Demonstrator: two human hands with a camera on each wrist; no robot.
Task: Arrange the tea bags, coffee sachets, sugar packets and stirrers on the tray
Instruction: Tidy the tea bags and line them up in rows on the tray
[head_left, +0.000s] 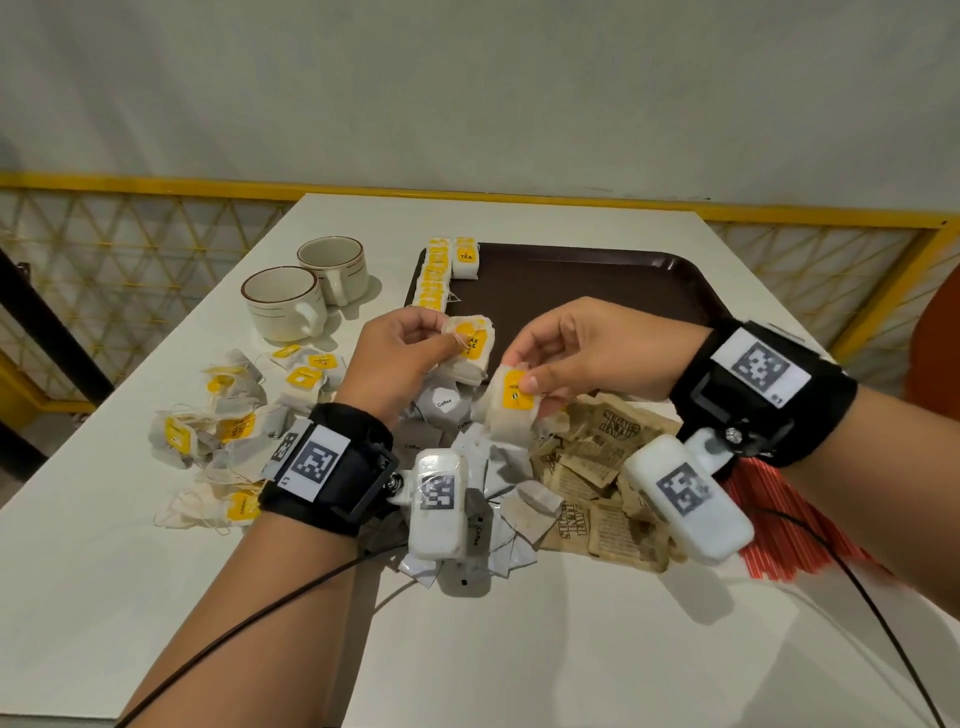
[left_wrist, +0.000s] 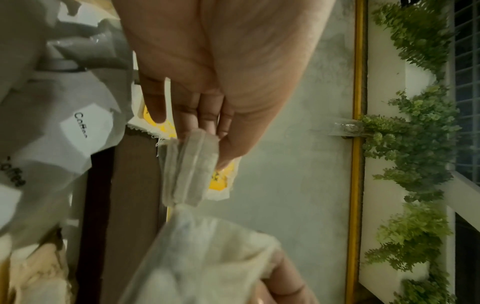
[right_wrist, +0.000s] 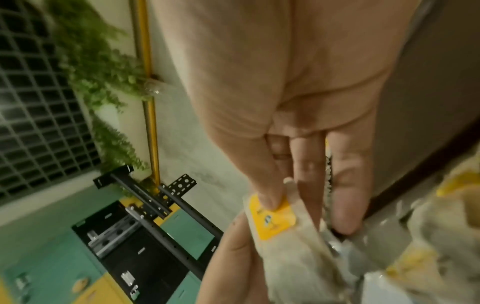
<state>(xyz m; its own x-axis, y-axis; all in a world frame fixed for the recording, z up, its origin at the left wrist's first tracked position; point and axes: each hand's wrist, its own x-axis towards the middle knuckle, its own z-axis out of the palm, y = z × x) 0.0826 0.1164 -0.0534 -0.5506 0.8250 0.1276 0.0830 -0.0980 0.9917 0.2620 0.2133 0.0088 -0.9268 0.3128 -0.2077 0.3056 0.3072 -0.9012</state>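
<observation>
Tea bag pinched in right hand

White table; two cups, brown tray, loose tea bags, sachets, red stirrers

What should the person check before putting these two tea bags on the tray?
1. Left hand holds its tea bag firmly: ok, pinched.
2. Right hand holds the second tea bag: ok, thumb on the yellow tag.
3. Strings free of the pile below: cannot tell.
4. Room on the brown tray: ok, mostly bare.
5. Row of tea bags along the tray's left edge to line up with: ok.
6. Cups out of the way: ok, beside the tray.
</observation>
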